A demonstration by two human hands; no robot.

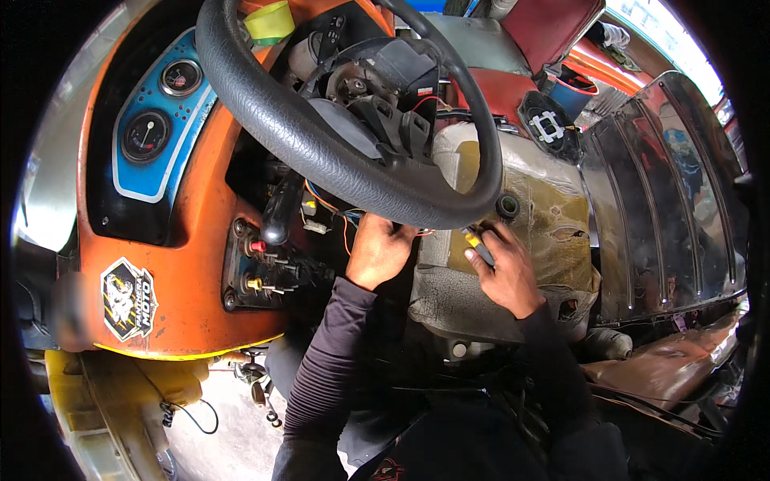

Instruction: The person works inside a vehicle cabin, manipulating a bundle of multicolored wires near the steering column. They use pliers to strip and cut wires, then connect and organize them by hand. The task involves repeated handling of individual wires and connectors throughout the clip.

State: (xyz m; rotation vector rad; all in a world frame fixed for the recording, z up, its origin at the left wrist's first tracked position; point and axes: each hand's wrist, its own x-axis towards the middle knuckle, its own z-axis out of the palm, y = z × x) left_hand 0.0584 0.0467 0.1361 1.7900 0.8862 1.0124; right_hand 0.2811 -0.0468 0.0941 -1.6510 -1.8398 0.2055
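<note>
A large black steering wheel (pixel 309 152) spans the upper middle, with its column uncovered inside the ring. Just below the rim my left hand (pixel 378 250) is closed on thin wires (pixel 423 232), whose ends stick out to its right; the rim hides some fingertips. More coloured wires (pixel 346 220) and a white connector (pixel 315 227) hang beside that hand. To the right, over the worn seat, my right hand (pixel 507 268) is wrapped round a small hand tool (pixel 479 246) with a yellow and grey handle. The tool's tip points toward the wires, and its exact kind is unclear.
An orange dashboard (pixel 192 272) with a blue gauge panel (pixel 172 152) and a black lever (pixel 282 210) stands at left. The torn seat (pixel 561 228) bears a black ring-shaped part (pixel 507 206) and a black cover (pixel 549 128). A dark ribbed panel (pixel 666 200) lies right.
</note>
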